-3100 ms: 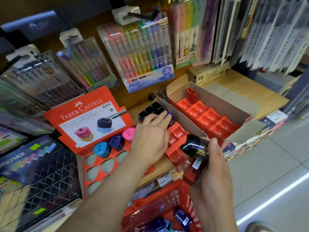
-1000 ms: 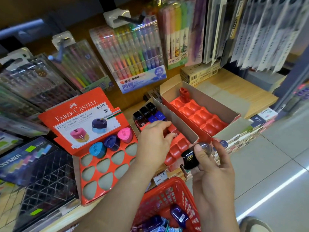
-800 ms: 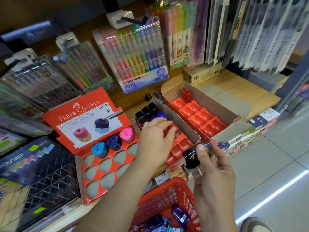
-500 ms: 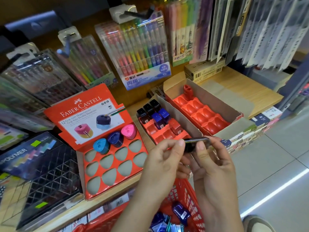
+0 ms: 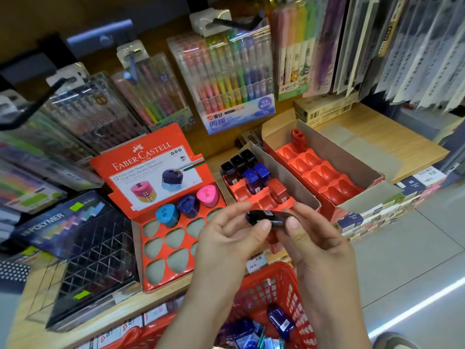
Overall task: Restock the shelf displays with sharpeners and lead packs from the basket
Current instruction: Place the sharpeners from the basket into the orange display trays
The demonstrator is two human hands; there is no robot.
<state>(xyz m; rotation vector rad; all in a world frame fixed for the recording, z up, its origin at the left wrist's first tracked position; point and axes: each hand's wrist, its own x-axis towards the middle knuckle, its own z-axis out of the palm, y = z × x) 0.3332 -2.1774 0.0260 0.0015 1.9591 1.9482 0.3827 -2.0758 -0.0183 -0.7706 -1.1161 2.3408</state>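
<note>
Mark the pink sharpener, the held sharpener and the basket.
pink sharpener (image 5: 207, 196), head view, on its top face.
held sharpener (image 5: 268, 215), head view, on the middle of its dark body.
basket (image 5: 273, 289), head view, on its red mesh wall.

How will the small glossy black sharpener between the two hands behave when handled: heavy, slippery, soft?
Probably light: the small glossy black sharpener is only pinched by the left hand and the right hand. Its shiny surface may be somewhat slippery. It looks stiff, showing no bending under the pinch.
</note>
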